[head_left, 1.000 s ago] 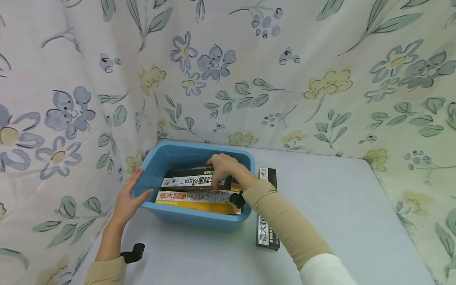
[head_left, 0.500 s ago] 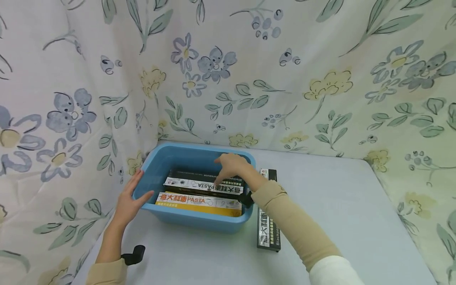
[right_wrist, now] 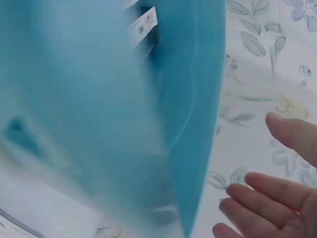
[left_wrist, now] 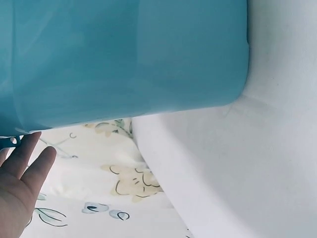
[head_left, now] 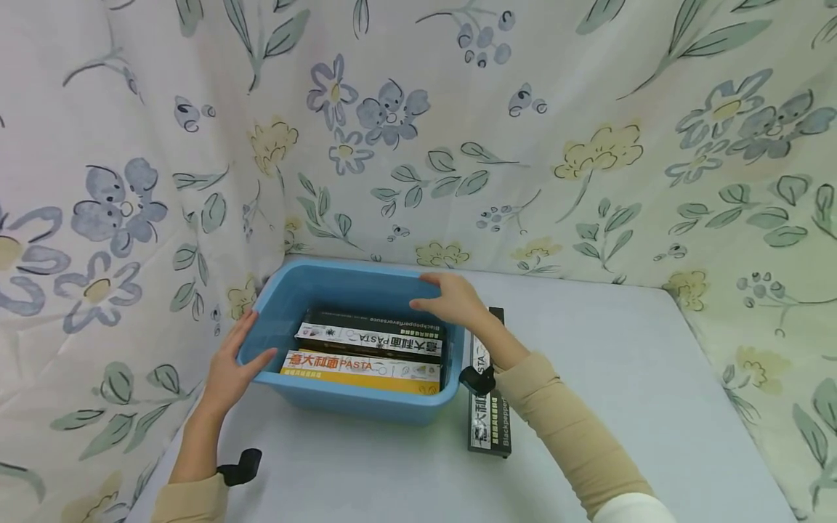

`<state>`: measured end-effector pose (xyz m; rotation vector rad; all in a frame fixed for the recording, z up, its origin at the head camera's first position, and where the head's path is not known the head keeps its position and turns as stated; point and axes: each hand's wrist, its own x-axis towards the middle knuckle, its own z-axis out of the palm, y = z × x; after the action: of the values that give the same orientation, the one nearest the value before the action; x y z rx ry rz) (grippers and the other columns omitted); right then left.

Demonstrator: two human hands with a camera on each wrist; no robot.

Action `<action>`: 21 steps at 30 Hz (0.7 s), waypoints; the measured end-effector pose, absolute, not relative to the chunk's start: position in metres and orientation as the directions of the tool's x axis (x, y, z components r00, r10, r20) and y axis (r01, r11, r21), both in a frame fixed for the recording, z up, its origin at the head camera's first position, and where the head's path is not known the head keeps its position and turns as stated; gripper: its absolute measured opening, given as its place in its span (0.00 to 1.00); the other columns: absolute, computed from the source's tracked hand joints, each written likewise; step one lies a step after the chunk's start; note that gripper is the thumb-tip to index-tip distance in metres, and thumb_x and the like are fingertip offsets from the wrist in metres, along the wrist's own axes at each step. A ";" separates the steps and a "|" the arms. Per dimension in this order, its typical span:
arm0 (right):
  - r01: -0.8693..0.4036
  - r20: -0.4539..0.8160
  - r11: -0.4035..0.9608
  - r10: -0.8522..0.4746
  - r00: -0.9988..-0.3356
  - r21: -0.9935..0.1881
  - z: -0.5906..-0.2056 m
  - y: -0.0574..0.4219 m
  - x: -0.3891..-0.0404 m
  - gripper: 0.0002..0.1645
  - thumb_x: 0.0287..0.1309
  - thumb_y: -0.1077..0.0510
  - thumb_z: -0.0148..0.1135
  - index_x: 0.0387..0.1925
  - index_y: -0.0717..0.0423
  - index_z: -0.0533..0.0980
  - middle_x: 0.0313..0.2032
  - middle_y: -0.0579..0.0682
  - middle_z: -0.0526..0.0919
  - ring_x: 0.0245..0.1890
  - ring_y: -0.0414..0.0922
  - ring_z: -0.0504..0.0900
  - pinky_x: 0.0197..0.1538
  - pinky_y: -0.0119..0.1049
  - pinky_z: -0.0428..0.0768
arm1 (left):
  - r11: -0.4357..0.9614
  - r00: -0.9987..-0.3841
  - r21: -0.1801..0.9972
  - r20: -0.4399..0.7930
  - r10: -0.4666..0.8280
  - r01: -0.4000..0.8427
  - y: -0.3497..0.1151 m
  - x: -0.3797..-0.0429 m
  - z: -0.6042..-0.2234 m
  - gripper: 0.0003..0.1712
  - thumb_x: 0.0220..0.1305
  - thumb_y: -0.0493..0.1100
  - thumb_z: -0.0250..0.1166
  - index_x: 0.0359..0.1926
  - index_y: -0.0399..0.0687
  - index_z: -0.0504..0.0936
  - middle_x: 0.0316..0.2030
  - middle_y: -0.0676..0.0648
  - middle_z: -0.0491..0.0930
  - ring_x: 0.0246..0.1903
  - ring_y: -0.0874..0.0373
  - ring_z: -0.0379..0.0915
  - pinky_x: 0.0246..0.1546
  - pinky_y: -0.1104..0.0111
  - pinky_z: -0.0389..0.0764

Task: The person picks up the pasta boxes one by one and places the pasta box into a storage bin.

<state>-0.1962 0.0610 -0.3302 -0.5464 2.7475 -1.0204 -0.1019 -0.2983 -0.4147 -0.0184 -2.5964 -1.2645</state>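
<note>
A light blue plastic bin (head_left: 346, 408) stands on the table, its long side toward me. Inside lie a black pasta box (head_left: 373, 335) at the back and a white-and-yellow pasta box (head_left: 366, 374) at the front, side by side. My left hand (head_left: 229, 369) rests against the bin's left rim with fingers straight and thumb spread; the left wrist view shows fingertips touching under the rim. Over the bin's back right corner is my right hand (head_left: 454, 301), thumb and fingers apart, holding nothing. In the right wrist view the right hand (right_wrist: 277, 208) appears beside the bin wall.
Another black pasta box (head_left: 490, 428) lies lengthwise on the white table (head_left: 608, 392), just right of the bin, partly covered by my right forearm. A flowered cloth (head_left: 497, 145) hangs behind the table and along its left side.
My right hand has let go of the black pasta box inside the bin and moved up and right to the bin's corner. That box now lies flat behind the yellow one. The left hand stays put.
</note>
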 end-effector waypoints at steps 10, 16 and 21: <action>-0.269 0.127 0.568 -0.277 -0.953 -0.778 -0.355 0.072 -0.183 0.39 0.59 0.50 0.66 0.68 0.60 0.65 0.66 0.58 0.70 0.67 0.56 0.66 0.66 0.53 0.66 | 0.618 -0.969 0.778 0.225 -0.102 0.116 -0.298 -0.101 -0.416 0.44 0.59 0.42 0.66 0.74 0.41 0.57 0.73 0.34 0.50 0.71 0.31 0.42 0.60 0.28 0.49; -0.305 0.243 0.463 -0.189 -0.951 -0.832 -0.372 0.081 -0.172 0.41 0.58 0.52 0.68 0.69 0.60 0.64 0.68 0.58 0.66 0.69 0.56 0.63 0.67 0.54 0.64 | 0.621 -0.969 0.775 0.224 -0.102 0.113 -0.298 -0.102 -0.415 0.44 0.59 0.42 0.65 0.74 0.41 0.57 0.73 0.34 0.50 0.70 0.30 0.43 0.59 0.28 0.50; -0.306 0.273 0.354 -0.139 -0.952 -0.884 -0.385 0.090 -0.160 0.42 0.58 0.56 0.67 0.70 0.63 0.61 0.69 0.59 0.64 0.70 0.55 0.61 0.69 0.49 0.62 | 0.619 -0.970 0.777 0.223 -0.101 0.114 -0.297 -0.102 -0.414 0.44 0.60 0.42 0.65 0.74 0.41 0.57 0.73 0.34 0.49 0.70 0.30 0.42 0.59 0.28 0.50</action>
<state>-0.1597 0.0903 -0.3851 -0.4485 2.7058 -1.8214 -0.1022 -0.2974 -0.4144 -0.0112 -2.5998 -1.2728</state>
